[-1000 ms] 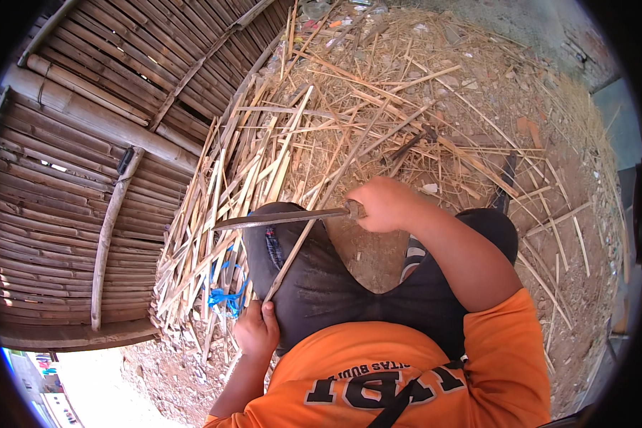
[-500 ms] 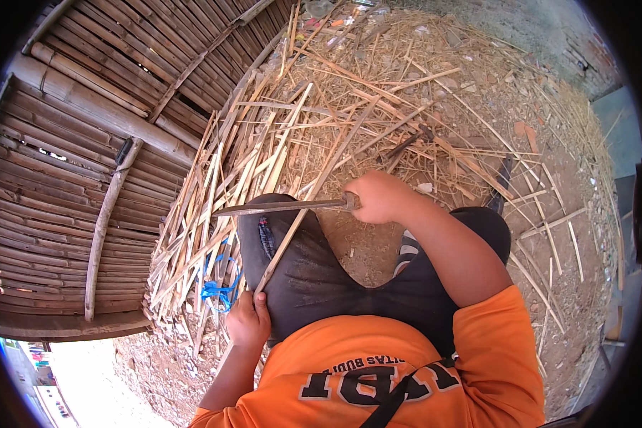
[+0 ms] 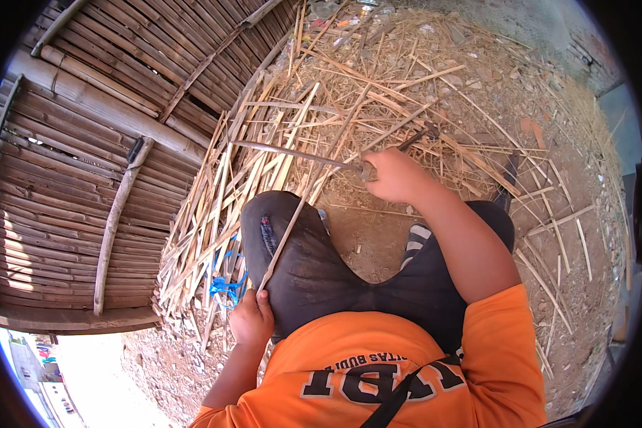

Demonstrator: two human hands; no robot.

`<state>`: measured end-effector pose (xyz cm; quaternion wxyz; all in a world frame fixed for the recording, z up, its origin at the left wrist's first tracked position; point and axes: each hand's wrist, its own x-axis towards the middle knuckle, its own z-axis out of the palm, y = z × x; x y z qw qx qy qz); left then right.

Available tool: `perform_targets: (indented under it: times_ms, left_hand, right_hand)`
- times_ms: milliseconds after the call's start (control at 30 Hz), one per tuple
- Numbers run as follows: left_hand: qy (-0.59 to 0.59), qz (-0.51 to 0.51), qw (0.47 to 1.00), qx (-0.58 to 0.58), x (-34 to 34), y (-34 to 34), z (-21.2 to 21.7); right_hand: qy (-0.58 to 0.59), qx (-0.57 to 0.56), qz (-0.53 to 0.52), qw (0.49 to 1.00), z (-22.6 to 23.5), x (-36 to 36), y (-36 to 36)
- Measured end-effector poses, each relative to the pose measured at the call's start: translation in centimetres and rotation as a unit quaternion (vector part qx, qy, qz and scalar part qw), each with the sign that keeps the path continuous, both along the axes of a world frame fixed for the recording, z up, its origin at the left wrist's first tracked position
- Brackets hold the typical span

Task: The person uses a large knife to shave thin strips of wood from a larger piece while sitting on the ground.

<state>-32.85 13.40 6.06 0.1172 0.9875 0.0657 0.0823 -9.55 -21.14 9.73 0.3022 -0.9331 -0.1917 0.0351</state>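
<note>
My left hand [image 3: 252,319] is closed around the near end of a long, thin bamboo strip [image 3: 286,239] beside my left thigh. The strip slants across my left knee and away over the ground. In my right hand [image 3: 394,173] is the handle of a long-bladed knife [image 3: 292,151], held out beyond my knees. Its blade points left and crosses the strip in view; whether the two touch, I cannot tell. Dark trousers [image 3: 321,264] cover my spread legs, and a striped shoe or sock [image 3: 415,240] shows under my right leg.
Loose bamboo strips [image 3: 210,214] are heaped to the left and ahead, with blue twine [image 3: 227,287] by my left knee. A slatted bamboo wall [image 3: 57,235] stands at the left. A dark tool [image 3: 422,133] lies past my right hand, and a dark blade-like piece [image 3: 508,180] further right.
My right hand and the knife have moved forward, farther from my knees, and the blade tip now points more forward. My left hand keeps its hold on the strip.
</note>
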Motion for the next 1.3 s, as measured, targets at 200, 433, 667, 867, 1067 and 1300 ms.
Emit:
perform_targets:
  times_ms: [200, 433, 667, 867, 1067, 1300]
  left_hand:
    - [-0.026, -0.029, 0.999, 0.024, -0.3, -0.1, -0.4]
    - [-0.013, -0.016, 0.996, 0.085, -0.5, 0.0, 1.2]
    - [0.009, -0.016, 0.998, 0.052, -0.5, 0.0, 1.1]
    - [-0.03, -0.019, 0.995, 0.092, 0.3, -0.2, 0.5]
    - [-0.011, -0.022, 0.999, 0.045, -0.8, 0.3, 0.5]
    - [-0.057, -0.011, 0.996, 0.066, 0.6, 0.3, -1.1]
  right_hand:
    - [0.015, -0.092, 0.092, 0.991, 1.1, -2.7, 3.6]
    - [0.013, -0.033, -0.041, 0.999, -3.0, 1.6, -1.4]
    - [0.004, -0.028, 0.055, 0.998, 0.7, -2.3, 1.0]
    - [0.115, 0.015, -0.059, 0.992, -2.6, 1.9, -2.4]
    - [0.016, 0.037, 0.019, 0.999, -0.7, -1.4, 0.7]
    - [0.068, 0.056, -0.03, 0.996, -2.3, 1.4, -1.9]
